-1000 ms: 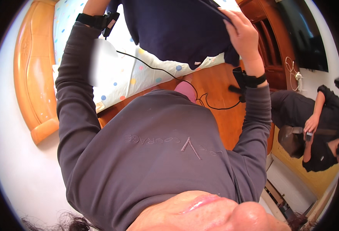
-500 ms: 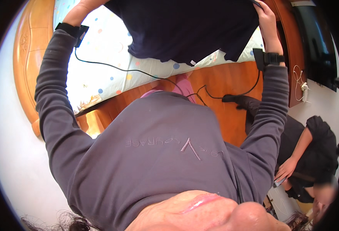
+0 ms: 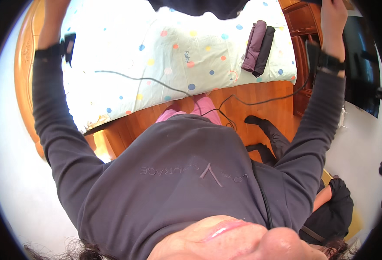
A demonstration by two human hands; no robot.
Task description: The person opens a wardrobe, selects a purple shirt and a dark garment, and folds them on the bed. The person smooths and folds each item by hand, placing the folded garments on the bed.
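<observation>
A dark, nearly black garment (image 3: 204,8) hangs at the top edge, its lower hem in view and most of it cut off. My right hand (image 3: 334,18) is raised at the upper right, closed on a dark edge of it. Only the bare wrist end of my left hand (image 3: 54,19) shows at the upper left; its fingers lie beyond the top edge. Both wrists wear black straps with small dark boxes. Below the garment, a rolled purple cloth (image 3: 254,45) and a rolled black cloth (image 3: 265,50) lie side by side on the bed.
The bed (image 3: 165,65) has a pale, dotted sheet and a wooden headboard (image 3: 24,82) at left. A black cable (image 3: 260,103) loops in front of me. Wooden drawers (image 3: 301,21) and a dark screen (image 3: 362,65) stand at right. Another person (image 3: 329,216) sits low at right.
The garment has gone up, mostly out of view, uncovering the bed and two rolled cloths. My hands have moved up and farther apart. The other person has shifted lower.
</observation>
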